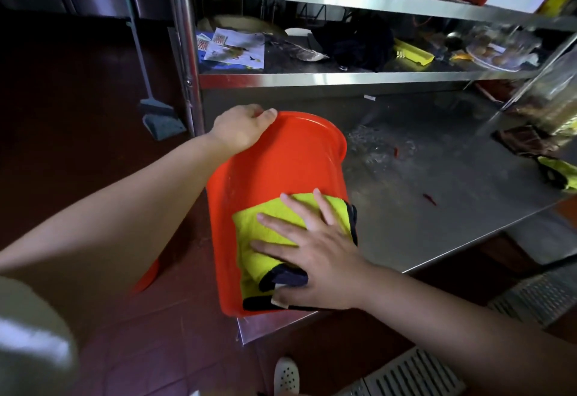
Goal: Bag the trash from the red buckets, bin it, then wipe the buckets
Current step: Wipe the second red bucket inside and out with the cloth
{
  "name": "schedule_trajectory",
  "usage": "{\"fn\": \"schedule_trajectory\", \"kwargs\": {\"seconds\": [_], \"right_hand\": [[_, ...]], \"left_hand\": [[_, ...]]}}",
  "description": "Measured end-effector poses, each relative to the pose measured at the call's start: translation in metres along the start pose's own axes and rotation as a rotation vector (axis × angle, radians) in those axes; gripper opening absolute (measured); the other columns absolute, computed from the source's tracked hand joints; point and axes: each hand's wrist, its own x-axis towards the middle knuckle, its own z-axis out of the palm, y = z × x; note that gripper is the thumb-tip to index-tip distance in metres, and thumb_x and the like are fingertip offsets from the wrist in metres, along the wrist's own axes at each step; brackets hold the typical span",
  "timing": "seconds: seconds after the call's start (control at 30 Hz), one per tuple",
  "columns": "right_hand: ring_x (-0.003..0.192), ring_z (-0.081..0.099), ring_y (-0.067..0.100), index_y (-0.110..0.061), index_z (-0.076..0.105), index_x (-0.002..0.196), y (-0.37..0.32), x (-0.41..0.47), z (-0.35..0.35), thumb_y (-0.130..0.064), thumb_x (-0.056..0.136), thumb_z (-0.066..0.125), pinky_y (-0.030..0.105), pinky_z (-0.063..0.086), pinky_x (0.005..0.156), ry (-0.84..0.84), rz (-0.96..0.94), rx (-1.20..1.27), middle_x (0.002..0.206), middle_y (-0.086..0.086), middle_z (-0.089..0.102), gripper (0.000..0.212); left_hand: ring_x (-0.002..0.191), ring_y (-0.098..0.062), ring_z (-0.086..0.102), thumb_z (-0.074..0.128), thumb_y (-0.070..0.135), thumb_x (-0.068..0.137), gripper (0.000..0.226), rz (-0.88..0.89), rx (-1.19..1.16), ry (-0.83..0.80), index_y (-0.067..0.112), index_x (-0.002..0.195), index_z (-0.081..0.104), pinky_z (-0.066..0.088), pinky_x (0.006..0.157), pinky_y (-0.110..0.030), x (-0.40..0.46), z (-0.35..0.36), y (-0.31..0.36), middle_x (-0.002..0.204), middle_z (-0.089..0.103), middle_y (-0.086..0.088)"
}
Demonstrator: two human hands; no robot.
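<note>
Sideways on the tabletop (437, 208) edge lies the red bucket (281, 161), between both hands. Left hand (240, 128) grips its rim at the far end; right hand (315, 258), fingers spread flat, presses a yellow cloth (274, 223) against its near wall.

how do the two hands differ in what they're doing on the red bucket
The left hand grips the red bucket's far rim with curled fingers; the right hand lies flat, fingers spread, pressing the yellow cloth against the bucket's side. Left touches plastic directly, right only cloth. Both are bare.
</note>
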Motion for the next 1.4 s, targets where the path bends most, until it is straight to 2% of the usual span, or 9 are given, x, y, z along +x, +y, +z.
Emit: {"fn": "schedule_trajectory", "kwargs": {"seconds": [0.13, 0.33, 0.43, 0.5, 0.7, 0.87, 1.0, 1.13, 1.4], "right_hand": [[0.146, 0.011, 0.021, -0.046, 0.049, 0.13, 0.017, 0.026, 0.001, -0.059, 0.084, 0.048, 0.058, 0.005, 0.114, 0.046, -0.029, 0.056, 0.15, -0.017, 0.032, 0.048], [0.144, 0.013, 0.018, -0.046, 0.046, 0.132, 0.07, 0.097, -0.009, -0.058, 0.082, 0.045, 0.046, 0.007, 0.115, 0.141, 0.155, 0.115, 0.149, -0.019, 0.033, 0.051], [0.137, 0.015, 0.016, -0.039, 0.045, 0.134, 0.093, 0.123, -0.013, -0.052, 0.081, 0.054, 0.037, 0.011, 0.108, 0.228, 0.274, 0.073, 0.142, 0.003, 0.042, 0.055], [0.126, 0.024, 0.016, -0.031, 0.051, 0.13, 0.093, 0.131, -0.012, -0.047, 0.08, 0.061, 0.034, 0.016, 0.1, 0.28, 0.256, 0.069, 0.131, 0.006, 0.047, 0.053], [0.143, 0.009, 0.025, -0.044, 0.045, 0.134, 0.061, 0.105, -0.006, -0.056, 0.085, 0.041, 0.047, 0.004, 0.115, 0.092, 0.141, 0.082, 0.151, -0.012, 0.032, 0.05], [0.146, 0.009, 0.028, -0.04, 0.046, 0.136, 0.016, 0.037, 0.002, -0.056, 0.087, 0.047, 0.056, 0.011, 0.115, 0.064, 0.033, 0.069, 0.15, -0.009, 0.034, 0.052], [0.146, 0.002, 0.029, -0.037, 0.04, 0.141, 0.0, 0.0, 0.005, -0.059, 0.089, 0.045, 0.059, 0.008, 0.114, 0.015, -0.061, 0.06, 0.155, -0.009, 0.026, 0.056], [0.146, 0.011, 0.022, -0.038, 0.048, 0.135, 0.01, 0.012, 0.002, -0.051, 0.087, 0.048, 0.053, 0.01, 0.116, 0.034, -0.065, 0.106, 0.151, -0.012, 0.034, 0.049], [0.14, 0.018, 0.019, -0.033, 0.045, 0.137, 0.075, 0.088, -0.003, -0.041, 0.078, 0.061, 0.041, 0.018, 0.109, 0.222, 0.256, 0.287, 0.145, -0.007, 0.038, 0.062]], "left_hand": [[0.133, -0.023, 0.04, 0.035, 0.049, 0.097, 0.051, -0.044, -0.191, -0.022, 0.018, 0.136, 0.048, 0.026, 0.107, -0.026, 0.001, -0.008, -0.02, 0.144, 0.046, -0.005], [0.135, -0.016, 0.036, 0.039, 0.042, 0.099, 0.05, -0.022, -0.319, -0.021, 0.011, 0.137, 0.047, 0.022, 0.104, -0.018, 0.001, -0.015, -0.044, 0.145, 0.044, -0.005], [0.126, -0.014, 0.046, 0.04, 0.042, 0.098, 0.044, -0.019, -0.399, -0.021, 0.014, 0.127, 0.057, 0.03, 0.107, -0.024, -0.001, -0.016, -0.051, 0.133, 0.055, -0.003], [0.112, -0.012, 0.054, 0.042, 0.043, 0.097, 0.033, -0.016, -0.436, -0.013, 0.021, 0.107, 0.063, 0.038, 0.095, -0.023, -0.005, -0.017, -0.056, 0.113, 0.062, 0.001], [0.104, -0.011, 0.054, 0.046, 0.029, 0.099, 0.025, 0.012, -0.515, 0.019, 0.013, 0.11, 0.062, 0.039, 0.094, -0.025, -0.012, -0.022, -0.064, 0.11, 0.06, -0.005], [0.067, 0.016, 0.056, 0.032, -0.01, 0.088, 0.047, 0.1, -0.541, 0.079, 0.01, 0.112, 0.067, 0.039, 0.07, 0.001, -0.009, -0.02, -0.027, 0.102, 0.063, 0.0], [0.104, -0.002, 0.057, 0.047, 0.014, 0.093, 0.029, -0.005, -0.593, -0.029, 0.021, 0.114, 0.066, 0.04, 0.091, -0.014, 0.002, -0.013, -0.013, 0.115, 0.064, 0.005], [0.114, -0.013, 0.056, 0.055, 0.043, 0.09, 0.013, -0.017, -0.477, -0.023, 0.04, 0.089, 0.067, 0.04, 0.105, -0.031, 0.007, -0.006, -0.023, 0.113, 0.066, 0.006], [0.085, -0.01, 0.046, 0.051, 0.044, 0.086, 0.02, 0.005, -0.498, 0.072, 0.036, 0.071, 0.062, 0.036, 0.081, -0.028, 0.007, -0.008, -0.04, 0.075, 0.054, 0.013]]}}
